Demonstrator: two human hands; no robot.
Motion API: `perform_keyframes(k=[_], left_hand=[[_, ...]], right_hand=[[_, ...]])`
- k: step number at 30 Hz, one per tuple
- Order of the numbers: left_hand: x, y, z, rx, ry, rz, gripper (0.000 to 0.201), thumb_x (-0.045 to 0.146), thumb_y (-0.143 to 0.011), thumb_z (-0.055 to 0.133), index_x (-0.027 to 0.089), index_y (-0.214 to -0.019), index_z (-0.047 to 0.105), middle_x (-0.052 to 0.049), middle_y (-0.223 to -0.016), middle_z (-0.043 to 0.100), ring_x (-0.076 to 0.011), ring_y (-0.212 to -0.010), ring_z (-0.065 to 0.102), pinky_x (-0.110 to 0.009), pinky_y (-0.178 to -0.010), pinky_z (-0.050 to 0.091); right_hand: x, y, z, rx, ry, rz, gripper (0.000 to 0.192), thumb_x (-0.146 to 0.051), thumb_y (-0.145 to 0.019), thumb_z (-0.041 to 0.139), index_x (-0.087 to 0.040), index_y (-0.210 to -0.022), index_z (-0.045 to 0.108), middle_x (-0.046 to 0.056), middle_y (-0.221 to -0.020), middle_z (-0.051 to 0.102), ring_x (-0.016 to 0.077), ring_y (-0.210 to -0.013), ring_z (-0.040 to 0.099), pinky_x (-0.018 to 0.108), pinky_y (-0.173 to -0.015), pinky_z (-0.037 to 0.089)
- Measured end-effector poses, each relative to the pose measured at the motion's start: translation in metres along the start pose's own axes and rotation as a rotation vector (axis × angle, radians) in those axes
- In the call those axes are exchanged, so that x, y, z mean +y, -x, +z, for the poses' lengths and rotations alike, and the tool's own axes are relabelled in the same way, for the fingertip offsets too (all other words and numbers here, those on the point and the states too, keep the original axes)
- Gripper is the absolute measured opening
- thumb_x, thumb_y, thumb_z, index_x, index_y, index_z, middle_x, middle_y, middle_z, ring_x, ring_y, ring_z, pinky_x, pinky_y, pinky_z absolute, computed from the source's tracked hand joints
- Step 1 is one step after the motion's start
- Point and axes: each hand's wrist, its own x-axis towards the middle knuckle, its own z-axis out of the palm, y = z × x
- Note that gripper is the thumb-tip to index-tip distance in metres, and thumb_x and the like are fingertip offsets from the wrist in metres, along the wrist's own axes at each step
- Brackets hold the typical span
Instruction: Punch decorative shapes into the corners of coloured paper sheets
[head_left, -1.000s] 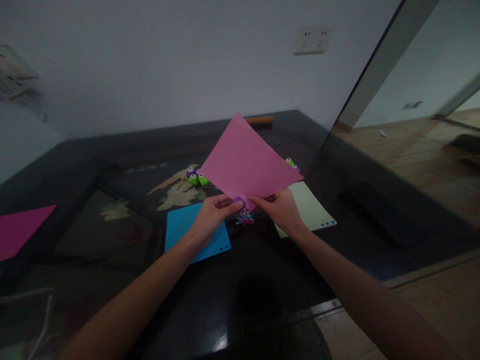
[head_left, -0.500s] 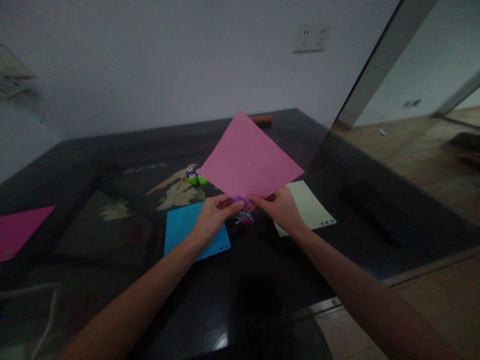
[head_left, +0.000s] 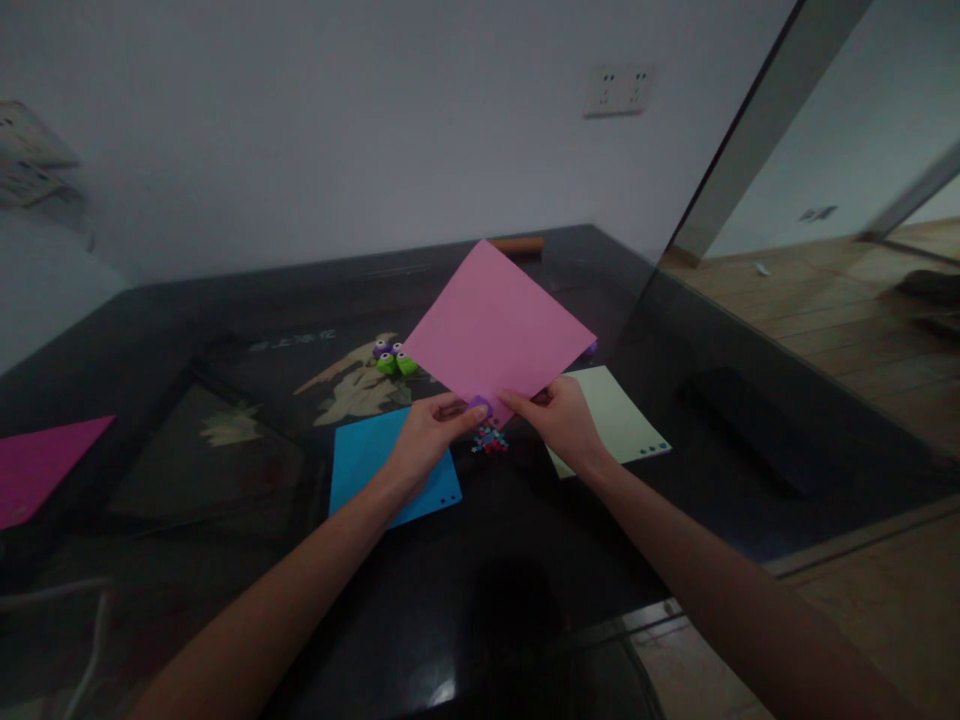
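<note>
A pink square sheet of paper [head_left: 495, 325] is held up cornerwise over the table, its lowest corner between my hands. My right hand [head_left: 559, 415] pinches its lower right edge, thumb on top. My left hand [head_left: 435, 425] is closed around a small purple craft punch [head_left: 480, 403] at the sheet's bottom corner; the fingers hide most of it. Just beneath lies a small heap of colourful paper bits [head_left: 490, 440]. Under my left wrist is a blue sheet [head_left: 367, 450] with small cut-outs at one corner. Beside my right hand lies a pale green sheet [head_left: 619, 420] with cut-outs along its edge.
Green and purple punches with big eyes [head_left: 395, 358] stand left of the pink sheet. Another purple object [head_left: 591, 349] shows behind its right corner. A magenta sheet [head_left: 49, 470] lies far left, and a brown roll [head_left: 525, 246] near the wall on the dark glossy table [head_left: 480, 600].
The pink sheet tilts slightly, its top corner lower and its right corner pulled in, so a purple object shows behind it. Both hands keep their grip. The view shifts a little.
</note>
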Motion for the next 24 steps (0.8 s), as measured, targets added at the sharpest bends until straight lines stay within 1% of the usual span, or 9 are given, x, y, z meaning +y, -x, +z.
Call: perform_keyframes(k=[5,9,13,20,24], left_hand=[[0.0022,0.0008,0.0016,0.014,0.003,-0.028,0.03,0.03,-0.071,0.071,0.017,-0.098,0.069,-0.008,-0.102,0.072,-0.0231,-0.095,0.065,-0.04,-0.09,0.047],[0.0031,0.0014,0.0018,0.004,0.024,-0.036,0.031,0.029,-0.071,0.072,0.017,-0.099,0.069,-0.008,-0.102,0.072,-0.0219,-0.094,0.066,-0.038,-0.09,0.047],[0.0018,0.0014,0.0009,-0.004,0.042,-0.032,0.032,0.029,-0.07,0.072,0.016,-0.1,0.068,-0.008,-0.1,0.072,-0.022,-0.091,0.066,-0.037,-0.089,0.048],[0.0048,0.002,0.0004,0.02,-0.022,-0.062,0.033,0.026,-0.064,0.077,0.017,-0.095,0.069,-0.008,-0.098,0.073,-0.0206,-0.091,0.066,-0.035,-0.087,0.048],[0.0048,0.0017,0.0001,0.005,-0.004,-0.065,0.029,0.028,-0.067,0.075,0.017,-0.094,0.07,-0.007,-0.095,0.073,-0.0203,-0.09,0.066,-0.035,-0.088,0.047]], right_hand=[[-0.0015,0.0012,0.0006,0.035,0.044,-0.012,0.022,-0.033,-0.071,0.067,-0.013,-0.065,0.063,0.005,-0.06,0.065,0.0145,-0.054,0.057,0.026,-0.048,0.041],[-0.0033,0.0014,0.0007,0.041,0.044,-0.017,0.022,-0.033,-0.071,0.067,-0.013,-0.062,0.062,0.005,-0.06,0.066,0.0142,-0.053,0.056,0.026,-0.048,0.041],[-0.004,0.0009,0.0007,0.055,0.034,-0.015,0.019,-0.031,-0.069,0.068,-0.013,-0.064,0.063,0.006,-0.062,0.067,0.0149,-0.054,0.057,0.026,-0.049,0.042],[-0.0022,0.0007,0.0005,0.056,0.057,0.0,0.019,-0.031,-0.071,0.066,-0.013,-0.066,0.064,0.006,-0.062,0.067,0.0152,-0.055,0.058,0.026,-0.049,0.042],[-0.0031,0.0011,0.0005,0.061,0.039,-0.004,0.018,-0.031,-0.071,0.066,-0.013,-0.067,0.065,0.006,-0.063,0.068,0.0152,-0.055,0.059,0.026,-0.05,0.044]])
